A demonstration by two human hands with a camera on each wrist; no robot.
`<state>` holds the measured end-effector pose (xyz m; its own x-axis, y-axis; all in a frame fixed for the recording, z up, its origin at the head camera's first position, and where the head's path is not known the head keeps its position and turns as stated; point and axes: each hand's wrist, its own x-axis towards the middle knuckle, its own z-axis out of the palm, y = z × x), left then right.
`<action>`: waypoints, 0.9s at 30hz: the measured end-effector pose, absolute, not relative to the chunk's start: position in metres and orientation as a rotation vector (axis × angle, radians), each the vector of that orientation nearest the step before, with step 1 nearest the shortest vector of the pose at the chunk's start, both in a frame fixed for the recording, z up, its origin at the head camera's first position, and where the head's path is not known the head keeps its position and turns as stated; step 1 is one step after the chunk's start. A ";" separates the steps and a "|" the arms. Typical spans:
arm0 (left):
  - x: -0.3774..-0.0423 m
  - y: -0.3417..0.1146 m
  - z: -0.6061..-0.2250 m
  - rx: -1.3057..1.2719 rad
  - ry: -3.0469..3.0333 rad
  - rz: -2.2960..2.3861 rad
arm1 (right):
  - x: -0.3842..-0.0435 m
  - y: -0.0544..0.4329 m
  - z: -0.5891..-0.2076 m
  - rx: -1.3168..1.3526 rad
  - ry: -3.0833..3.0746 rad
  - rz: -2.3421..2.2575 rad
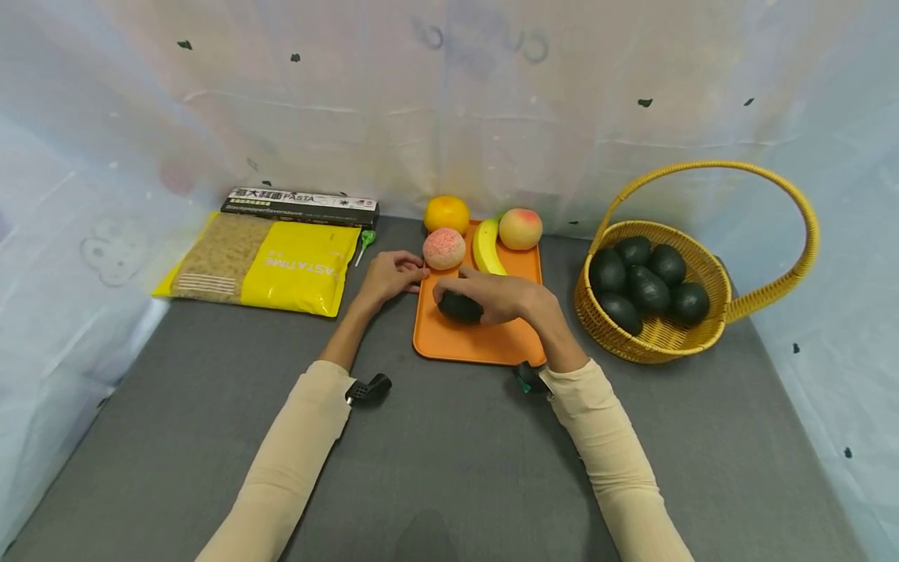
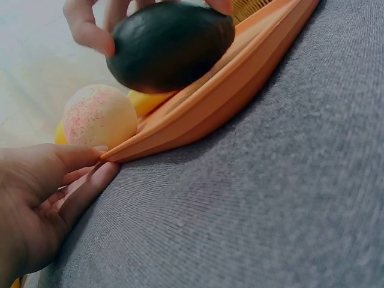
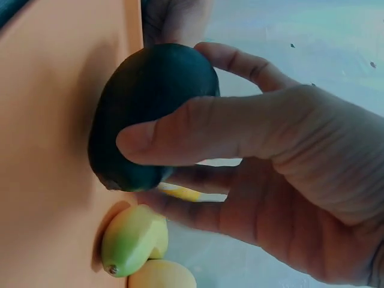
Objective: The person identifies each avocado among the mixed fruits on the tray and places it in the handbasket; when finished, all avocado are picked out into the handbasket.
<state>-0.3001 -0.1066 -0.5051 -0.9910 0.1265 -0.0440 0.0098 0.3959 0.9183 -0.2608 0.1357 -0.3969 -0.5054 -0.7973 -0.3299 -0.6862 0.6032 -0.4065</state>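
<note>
My right hand (image 1: 502, 295) grips a dark green avocado (image 3: 150, 114), thumb on one side and fingers round the other. It is over the front half of an orange tray (image 1: 456, 347); whether it touches the tray I cannot tell. At the tray's left edge, my left hand (image 2: 42, 198) pinches the rim between thumb and fingers. Right by those fingertips lies a pink-speckled round fruit (image 1: 444, 248) on the tray. Behind the avocado are a yellow banana (image 1: 486, 246), a peach (image 1: 520, 229) and an orange (image 1: 446, 212) at the back left corner.
A woven basket (image 1: 653, 355) with a tall handle stands on the right, holding several avocados (image 1: 648, 289). To the left lie a yellow pasta bag (image 1: 302, 265), a dark pasta box (image 1: 302, 207) and a small green-headed stick (image 1: 367, 238). Pale curtains hang behind the grey table (image 1: 435, 445).
</note>
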 end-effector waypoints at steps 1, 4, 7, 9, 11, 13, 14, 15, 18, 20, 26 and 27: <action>-0.300 -0.107 -0.505 0.122 2.531 1.665 | -0.261 0.137 -0.396 -1.186 2.348 -0.325; -0.299 -0.107 -0.504 0.119 2.518 1.665 | -0.261 0.144 -0.391 -1.193 2.368 -0.375; -0.299 -0.107 -0.505 0.106 2.499 1.688 | -0.259 0.151 -0.384 -1.148 2.394 -0.418; -0.299 -0.107 -0.504 0.102 2.494 1.701 | -0.259 0.157 -0.379 -1.109 2.411 -0.447; -0.299 -0.107 -0.504 0.106 2.496 1.701 | -0.259 0.162 -0.375 -1.087 2.433 -0.473; -0.300 -0.106 -0.504 0.110 2.498 1.696 | -0.259 0.167 -0.371 -1.063 2.460 -0.496; -0.300 -0.106 -0.504 0.110 2.498 1.693 | -0.259 0.170 -0.370 -1.058 2.474 -0.509; -0.300 -0.107 -0.504 0.108 2.496 1.692 | -0.259 0.172 -0.368 -1.060 2.486 -0.521; -0.300 -0.107 -0.504 0.107 2.497 1.687 | -0.260 0.180 -0.364 -1.052 2.514 -0.562; -0.300 -0.108 -0.504 0.108 2.495 1.687 | -0.260 0.185 -0.361 -1.055 2.532 -0.587; -0.300 -0.108 -0.505 0.117 2.489 1.687 | -0.260 0.203 -0.353 -1.025 2.581 -0.625; -0.301 -0.108 -0.505 0.119 2.494 1.685 | -0.260 0.206 -0.351 -1.015 2.582 -0.637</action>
